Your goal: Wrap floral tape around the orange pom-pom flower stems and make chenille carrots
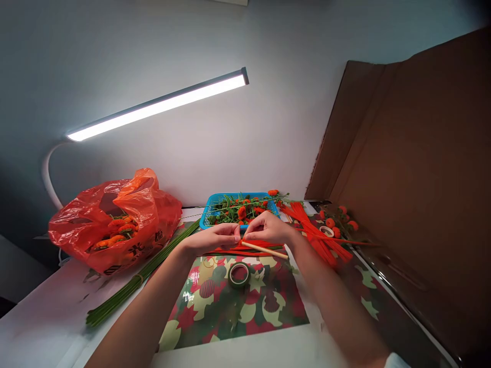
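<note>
My left hand (pixel 218 237) and my right hand (pixel 268 228) meet in front of me, fingertips pinched close together. Between them shows a bit of orange pipe cleaner, mostly covered by the fingers. A pale wooden stick (pixel 265 250) slants down to the right from under the fingertips; whether a finger grips it I cannot tell. Orange pipe cleaners (pixel 255 248) lie behind and beneath the hands. Nearer to me, a roll of dark green tape (pixel 239 275) rests on the patterned mat (pixel 249 312).
A blue basket (pixel 205 217) of orange flowers stands behind the hands. On the left are a red plastic bag (pixel 80 220) with flowers and a green stem bundle (pixel 126 294) under a lamp (pixel 161 105). More pipe cleaners (pixel 312 230), a white tape roll (pixel 327 231) and cardboard (pixel 414 138) are right.
</note>
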Tool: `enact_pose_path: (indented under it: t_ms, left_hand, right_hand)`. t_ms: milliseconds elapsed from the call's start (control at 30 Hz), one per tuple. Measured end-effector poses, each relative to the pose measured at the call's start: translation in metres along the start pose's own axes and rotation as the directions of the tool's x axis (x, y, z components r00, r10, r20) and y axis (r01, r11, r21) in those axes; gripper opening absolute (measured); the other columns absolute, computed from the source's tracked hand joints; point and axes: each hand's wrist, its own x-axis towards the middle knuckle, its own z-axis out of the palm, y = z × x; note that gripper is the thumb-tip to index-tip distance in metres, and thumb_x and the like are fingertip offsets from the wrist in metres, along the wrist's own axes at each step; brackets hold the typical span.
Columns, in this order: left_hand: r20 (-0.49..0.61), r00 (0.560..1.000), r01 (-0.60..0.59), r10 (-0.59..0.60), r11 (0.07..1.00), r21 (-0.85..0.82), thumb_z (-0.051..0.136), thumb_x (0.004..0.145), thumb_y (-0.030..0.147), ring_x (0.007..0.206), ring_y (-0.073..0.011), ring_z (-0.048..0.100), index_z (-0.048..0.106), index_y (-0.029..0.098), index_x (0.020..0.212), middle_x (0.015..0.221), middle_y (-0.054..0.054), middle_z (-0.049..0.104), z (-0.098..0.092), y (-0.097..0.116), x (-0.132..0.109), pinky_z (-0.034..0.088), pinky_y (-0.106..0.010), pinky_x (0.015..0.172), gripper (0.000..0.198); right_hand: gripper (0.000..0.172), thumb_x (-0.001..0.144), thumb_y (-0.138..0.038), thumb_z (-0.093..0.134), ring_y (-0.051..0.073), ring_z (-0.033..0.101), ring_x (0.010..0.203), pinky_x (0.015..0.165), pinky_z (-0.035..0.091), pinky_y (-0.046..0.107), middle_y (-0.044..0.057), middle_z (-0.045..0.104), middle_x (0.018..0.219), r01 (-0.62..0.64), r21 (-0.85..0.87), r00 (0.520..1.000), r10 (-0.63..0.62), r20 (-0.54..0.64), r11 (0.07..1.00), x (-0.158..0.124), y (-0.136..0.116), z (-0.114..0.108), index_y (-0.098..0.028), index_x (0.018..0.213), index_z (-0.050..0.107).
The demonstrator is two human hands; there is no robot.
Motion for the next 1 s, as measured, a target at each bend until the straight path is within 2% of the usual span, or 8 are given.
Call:
enact_pose_path:
  t_ms: [100, 200, 433, 667, 767, 867, 1000]
  left_hand:
    - [-0.079, 0.996, 0.046, -0.031, 0.982, 0.185, 0.065, 0.076, 0.048, 0.054, -0.01, 0.028, 0.049, 0.019, 0.071, 0.061, 0.006, 0.036, -0.003, 0.001, -0.002, 0.021, -0.022, 0.048, 0.033]
    - [-0.187, 0.981, 0.115, -0.054, 0.937, 0.331, 0.064, 0.076, 0.048, 0.053, -0.0101, 0.025, 0.049, 0.02, 0.072, 0.061, 0.006, 0.033, -0.002, 0.002, -0.002, 0.02, -0.022, 0.045, 0.032]
    - [-0.346, 0.928, 0.043, 0.137, 0.885, 0.465, 0.062, 0.074, 0.047, 0.058, -0.0124, 0.031, 0.045, 0.02, 0.065, 0.061, 0.005, 0.038, 0.003, 0.0, 0.005, 0.025, -0.023, 0.051, 0.032]
    - [-0.478, 0.85, 0.065, 0.221, 0.857, 0.512, 0.055, 0.079, 0.043, 0.059, -0.0145, 0.036, 0.043, 0.022, 0.066, 0.06, 0.004, 0.043, 0.007, -0.011, 0.018, 0.027, -0.025, 0.055, 0.027]
    - [-0.518, 0.816, 0.067, 0.255, 0.849, 0.524, 0.054, 0.081, 0.039, 0.058, -0.0156, 0.038, 0.043, 0.022, 0.064, 0.059, 0.003, 0.044, 0.011, -0.013, 0.021, 0.027, -0.026, 0.055, 0.025]
    - [-0.531, 0.803, 0.075, 0.271, 0.838, 0.54, 0.052, 0.082, 0.036, 0.055, -0.016, 0.037, 0.043, 0.022, 0.059, 0.056, 0.002, 0.045, 0.015, -0.012, 0.022, 0.025, -0.027, 0.054, 0.028]
    - [-0.551, 0.769, -0.016, 0.325, 0.87, 0.492, 0.052, 0.082, 0.037, 0.056, -0.0153, 0.038, 0.047, 0.021, 0.058, 0.056, 0.002, 0.047, 0.017, -0.01, 0.025, 0.027, -0.026, 0.054, 0.028]
  right_hand:
    - [0.015, 0.076, -0.022, 0.062, 0.01, 0.051, 0.055, 0.05, 0.031, 0.021, 0.0, 0.065, 0.059, 0.014, -0.237, 0.997, -0.032, -0.07, 0.971, -0.001, -0.01, 0.004, -0.016, 0.072, 0.075]
    - [0.015, 0.077, -0.02, 0.062, 0.01, 0.05, 0.054, 0.051, 0.027, 0.023, -0.001, 0.065, 0.058, -0.023, -0.443, 0.989, -0.046, -0.144, 0.896, -0.002, -0.019, 0.01, -0.019, 0.069, 0.074]
    - [0.016, 0.082, -0.021, 0.058, 0.014, 0.056, 0.064, 0.056, 0.025, 0.025, 0.003, 0.069, 0.071, -0.115, -0.672, 0.974, -0.05, -0.221, 0.731, 0.0, -0.03, 0.019, -0.021, 0.072, 0.071]
    - [0.02, 0.087, -0.022, 0.051, 0.017, 0.061, 0.071, 0.057, 0.026, 0.027, 0.004, 0.071, 0.078, -0.216, -0.709, 0.955, -0.007, -0.298, 0.672, 0.002, -0.033, 0.022, -0.021, 0.08, 0.069]
    - [0.019, 0.088, -0.023, 0.051, 0.018, 0.063, 0.075, 0.058, 0.027, 0.027, 0.004, 0.073, 0.085, -0.24, -0.694, 0.944, -0.004, -0.331, 0.679, 0.002, -0.032, 0.022, -0.021, 0.085, 0.069]
    - [0.019, 0.089, -0.025, 0.051, 0.018, 0.063, 0.076, 0.059, 0.029, 0.027, 0.004, 0.073, 0.086, -0.256, -0.671, 0.932, -0.005, -0.361, 0.696, 0.003, -0.028, 0.023, -0.021, 0.087, 0.069]
    - [0.02, 0.089, -0.028, 0.051, 0.017, 0.062, 0.071, 0.057, 0.027, 0.026, 0.004, 0.072, 0.081, -0.265, -0.624, 0.903, -0.038, -0.428, 0.735, 0.005, -0.023, 0.024, -0.021, 0.084, 0.069]
